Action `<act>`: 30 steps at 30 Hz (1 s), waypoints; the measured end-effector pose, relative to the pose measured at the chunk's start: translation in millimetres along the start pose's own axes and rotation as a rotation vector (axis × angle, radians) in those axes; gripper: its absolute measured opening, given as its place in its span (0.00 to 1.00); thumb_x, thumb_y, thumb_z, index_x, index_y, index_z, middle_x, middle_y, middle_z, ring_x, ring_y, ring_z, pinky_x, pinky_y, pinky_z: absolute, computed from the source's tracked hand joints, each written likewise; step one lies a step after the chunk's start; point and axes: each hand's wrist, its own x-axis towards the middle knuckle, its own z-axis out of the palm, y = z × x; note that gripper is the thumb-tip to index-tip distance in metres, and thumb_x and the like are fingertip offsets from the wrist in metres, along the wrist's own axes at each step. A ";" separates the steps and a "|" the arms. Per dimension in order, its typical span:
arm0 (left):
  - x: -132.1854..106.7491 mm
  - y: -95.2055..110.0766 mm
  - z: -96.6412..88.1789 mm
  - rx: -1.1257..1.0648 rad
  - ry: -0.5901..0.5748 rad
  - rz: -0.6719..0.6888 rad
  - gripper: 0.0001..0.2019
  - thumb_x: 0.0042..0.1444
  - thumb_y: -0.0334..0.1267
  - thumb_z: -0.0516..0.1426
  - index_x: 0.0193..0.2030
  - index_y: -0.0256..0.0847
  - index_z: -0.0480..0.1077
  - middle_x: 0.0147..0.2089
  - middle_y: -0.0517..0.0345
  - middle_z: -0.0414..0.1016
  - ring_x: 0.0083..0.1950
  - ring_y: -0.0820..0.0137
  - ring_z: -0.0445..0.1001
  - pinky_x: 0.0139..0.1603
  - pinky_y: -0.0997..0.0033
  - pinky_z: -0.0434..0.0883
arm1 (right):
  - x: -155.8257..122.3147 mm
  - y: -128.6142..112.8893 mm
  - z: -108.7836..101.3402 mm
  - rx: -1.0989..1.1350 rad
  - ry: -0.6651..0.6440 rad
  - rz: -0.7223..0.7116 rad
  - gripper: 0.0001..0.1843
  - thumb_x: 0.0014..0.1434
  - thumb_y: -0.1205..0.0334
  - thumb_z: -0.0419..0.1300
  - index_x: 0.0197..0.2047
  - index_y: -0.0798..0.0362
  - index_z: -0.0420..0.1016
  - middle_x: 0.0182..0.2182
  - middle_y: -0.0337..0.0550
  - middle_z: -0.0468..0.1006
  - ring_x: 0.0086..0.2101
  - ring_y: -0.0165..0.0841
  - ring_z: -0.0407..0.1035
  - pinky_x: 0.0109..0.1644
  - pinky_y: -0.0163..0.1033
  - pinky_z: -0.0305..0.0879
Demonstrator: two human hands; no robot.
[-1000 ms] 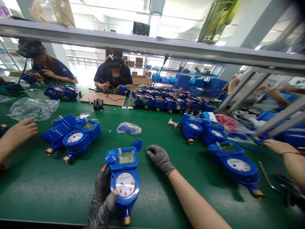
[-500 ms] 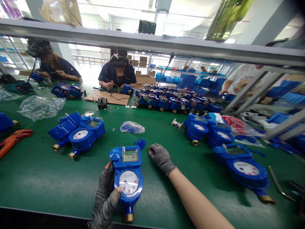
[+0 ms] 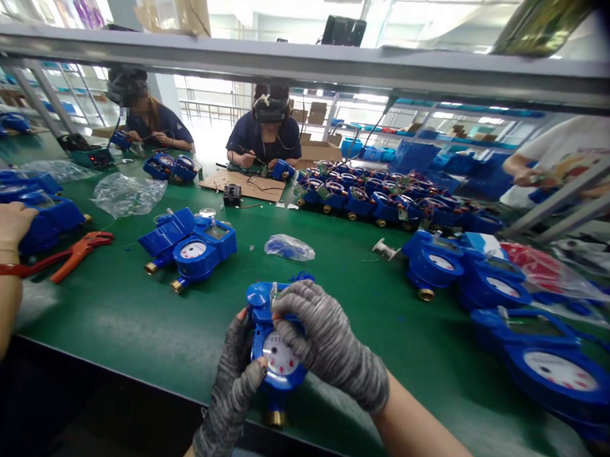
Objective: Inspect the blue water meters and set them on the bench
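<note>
A blue water meter (image 3: pixel 278 356) with a white dial and a brass pipe end is at the table's near edge. My left hand (image 3: pixel 233 384), in a grey fingertip-less glove, grips it from the left, thumb beside the dial. Over its upper right is my right hand (image 3: pixel 329 341), gloved alike, fingers pinched by a small clear piece (image 3: pixel 274 293) at the top edge. Whatever the pinch holds is hidden, and the hand covers the display. Just behind the meter lies a pile of tiny blue parts (image 3: pixel 303 276), partly hidden.
Two meters (image 3: pixel 193 252) stand left, several (image 3: pixel 560 369) right. A clear bag (image 3: pixel 290 248) and a white spool (image 3: pixel 386 249) lie beyond. Orange-handled pliers (image 3: pixel 80 255) are left, near another person's hand (image 3: pixel 7 229). Wired blue housings (image 3: pixel 378 196) fill the back; co-workers sit opposite.
My right hand has moved from beside the tiny blue parts onto the meter's top, covering its display. The view has swung left, and another person's arm now shows at the left edge.
</note>
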 end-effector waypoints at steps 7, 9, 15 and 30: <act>3.5 2.6 -2.8 0.078 -0.016 0.077 0.29 0.54 0.44 0.65 0.64 0.58 0.65 0.70 0.59 0.62 0.70 0.57 0.59 0.67 0.59 0.63 | 15.7 -13.5 33.4 -0.180 -0.080 -0.161 0.04 0.58 0.62 0.61 0.35 0.51 0.77 0.38 0.45 0.76 0.47 0.41 0.66 0.66 0.56 0.53; 4.7 3.6 -1.6 0.067 -0.034 0.098 0.28 0.56 0.43 0.64 0.63 0.60 0.65 0.69 0.60 0.63 0.69 0.59 0.61 0.66 0.62 0.64 | 15.5 -11.9 32.2 -0.196 -0.094 -0.173 0.04 0.58 0.62 0.61 0.35 0.51 0.77 0.37 0.45 0.76 0.46 0.41 0.66 0.66 0.57 0.52; 3.1 0.8 -3.2 0.121 -0.006 0.091 0.29 0.56 0.44 0.64 0.64 0.59 0.64 0.69 0.61 0.63 0.70 0.61 0.60 0.66 0.65 0.64 | 12.0 -12.4 23.6 -0.202 -0.124 -0.229 0.06 0.57 0.58 0.64 0.35 0.51 0.77 0.38 0.43 0.77 0.46 0.41 0.67 0.68 0.56 0.48; 10.3 -1.8 -21.5 0.040 0.018 -0.092 0.34 0.53 0.46 0.65 0.66 0.55 0.62 0.71 0.57 0.60 0.70 0.52 0.57 0.70 0.51 0.56 | -7.5 -9.5 21.7 -0.031 -0.098 -0.222 0.10 0.62 0.56 0.60 0.44 0.49 0.78 0.52 0.44 0.75 0.58 0.43 0.63 0.70 0.58 0.45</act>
